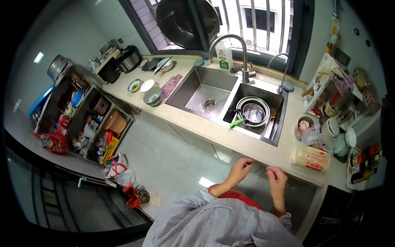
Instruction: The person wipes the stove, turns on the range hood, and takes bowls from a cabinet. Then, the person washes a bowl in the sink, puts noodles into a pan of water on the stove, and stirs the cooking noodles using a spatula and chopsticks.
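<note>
My left hand (238, 171) is in front of the counter edge with its fingers curled together; a small dark spot shows at the fingertips, too small to name. To its right, my right hand (277, 179) is closed, and the inside of its fingers is hidden. The two hands are apart. Beyond them is a double steel sink (185, 101). Its right basin holds nested metal bowls (263, 103) and a pan with a green-tipped handle (237, 123). A curved faucet (245, 57) rises behind.
Bowls (152, 97) and a purple cloth (171, 85) lie left of the sink. On the right are a plastic-wrapped pack (311, 158), a bowl of meat (304, 124) and bottles (364, 175). Crowded shelves (88, 119) stand at the left; a white bottle (224, 55) is by the window.
</note>
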`<state>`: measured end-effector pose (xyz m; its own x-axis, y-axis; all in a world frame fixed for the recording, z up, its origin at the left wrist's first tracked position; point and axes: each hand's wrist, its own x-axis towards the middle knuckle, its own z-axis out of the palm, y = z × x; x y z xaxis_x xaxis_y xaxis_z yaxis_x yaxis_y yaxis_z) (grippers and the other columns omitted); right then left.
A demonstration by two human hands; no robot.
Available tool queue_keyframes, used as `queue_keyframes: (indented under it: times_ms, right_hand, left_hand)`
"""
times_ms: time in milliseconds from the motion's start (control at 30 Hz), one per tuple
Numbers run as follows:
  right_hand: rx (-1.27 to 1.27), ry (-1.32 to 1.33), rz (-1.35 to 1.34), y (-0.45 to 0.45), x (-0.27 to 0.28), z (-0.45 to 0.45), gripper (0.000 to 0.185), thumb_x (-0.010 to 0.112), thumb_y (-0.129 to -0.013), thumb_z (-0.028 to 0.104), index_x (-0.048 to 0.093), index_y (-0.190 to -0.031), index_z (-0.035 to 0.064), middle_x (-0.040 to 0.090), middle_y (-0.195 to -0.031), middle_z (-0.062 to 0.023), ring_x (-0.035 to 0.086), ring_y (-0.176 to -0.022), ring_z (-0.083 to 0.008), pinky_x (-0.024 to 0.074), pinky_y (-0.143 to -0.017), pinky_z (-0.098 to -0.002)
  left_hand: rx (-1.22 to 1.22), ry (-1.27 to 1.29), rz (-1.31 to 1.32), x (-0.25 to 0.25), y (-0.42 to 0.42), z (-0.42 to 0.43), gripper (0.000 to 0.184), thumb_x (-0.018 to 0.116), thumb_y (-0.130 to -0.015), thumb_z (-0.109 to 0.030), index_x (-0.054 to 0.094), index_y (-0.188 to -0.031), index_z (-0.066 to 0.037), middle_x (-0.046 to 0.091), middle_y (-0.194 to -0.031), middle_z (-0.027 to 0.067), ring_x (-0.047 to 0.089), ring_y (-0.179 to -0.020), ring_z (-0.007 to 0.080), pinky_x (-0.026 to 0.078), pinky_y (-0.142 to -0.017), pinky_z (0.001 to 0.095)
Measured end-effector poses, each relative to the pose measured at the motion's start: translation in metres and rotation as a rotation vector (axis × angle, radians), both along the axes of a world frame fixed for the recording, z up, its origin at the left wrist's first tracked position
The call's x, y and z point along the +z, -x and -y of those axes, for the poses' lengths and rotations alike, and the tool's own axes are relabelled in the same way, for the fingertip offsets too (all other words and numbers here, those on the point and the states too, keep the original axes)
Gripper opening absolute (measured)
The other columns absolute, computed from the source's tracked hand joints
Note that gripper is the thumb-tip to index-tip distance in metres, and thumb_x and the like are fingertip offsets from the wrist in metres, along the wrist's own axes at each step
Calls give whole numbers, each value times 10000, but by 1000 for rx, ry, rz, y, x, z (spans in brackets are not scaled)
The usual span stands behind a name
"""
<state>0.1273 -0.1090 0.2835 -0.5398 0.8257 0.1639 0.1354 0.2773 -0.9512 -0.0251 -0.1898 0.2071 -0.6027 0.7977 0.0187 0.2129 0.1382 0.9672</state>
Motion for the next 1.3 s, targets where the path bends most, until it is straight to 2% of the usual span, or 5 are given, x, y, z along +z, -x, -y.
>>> queue_keyframes:
  times_ms: [333,700,1000,1100,1300]
  right_hand:
    - [217,-22,88,131,-13,79,98,559,-790,31,609,-870,1,594,-764,-79,562,-665,-128,438,-581,-241]
    - [562,-170,151,288,-13,98,118,571,-783,112,619,-845,24,603,-778,-114,593,-682,-261,461,-613,-312]
    - [576,-65,109,429,-23,57,132,564,-787,125,626,-866,38,614,-815,-114,599,-697,-253,471,-626,-324]
    - [526,-40,93,463,-26,38,142,566,-787,129,628,-878,38,619,-844,-114,600,-716,-249,475,-645,-317]
    - [432,80,230,494,-32,26,157,573,-790,142,633,-886,34,625,-855,-119,607,-757,-238,480,-679,-310]
  left_hand:
    - [247,-59,179,-10,120,85,221,555,-774,-86,597,-983,-30,605,-898,75,569,-706,149,457,-641,257]
    - [584,-186,373,-11,267,147,199,521,-811,-71,587,-993,-25,582,-789,27,522,-651,73,433,-523,201]
    - [706,-150,17,43,490,116,190,507,-828,-100,576,-980,-11,584,-813,33,541,-683,85,435,-570,208]
    - [694,-115,-244,34,579,89,185,522,-806,-100,592,-936,11,592,-764,69,546,-672,152,447,-596,273]
    - [640,142,-745,33,699,30,248,536,-784,-169,608,-956,-6,591,-862,179,547,-823,337,431,-742,398]
